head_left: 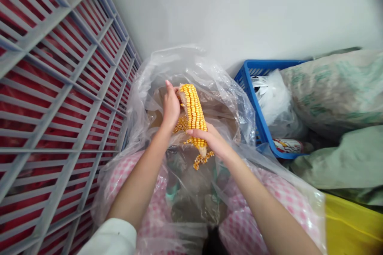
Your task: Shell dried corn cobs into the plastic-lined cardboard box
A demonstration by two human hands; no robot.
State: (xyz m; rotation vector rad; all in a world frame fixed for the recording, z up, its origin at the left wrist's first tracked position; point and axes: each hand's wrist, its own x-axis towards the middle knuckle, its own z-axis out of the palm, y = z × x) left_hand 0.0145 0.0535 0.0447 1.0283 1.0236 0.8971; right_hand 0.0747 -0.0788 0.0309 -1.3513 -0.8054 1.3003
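**Two Hands Hold Corn Cob Over Plastic Bag**

The person's left hand [171,105] is closed tightly on the upper end of a dried corn cob [194,107], and the right hand [210,138] grasps its lower part. The cob is above a clear plastic bag [191,63], inside its open mouth. Loose kernels [181,124] are by the cob. A blue plastic basket [248,87] stands just beside the bag.

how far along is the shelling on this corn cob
Partway. Done: a pale bare patch shows on the corn cob beside the left hand, where kernels are gone. In hand: the left hand holds the cob's upper part, while the right hand wraps its lower part, with a clump of loose kernels at the bottom end, above the clear plastic bag. Left: many yellow kernel rows remain on the cob.
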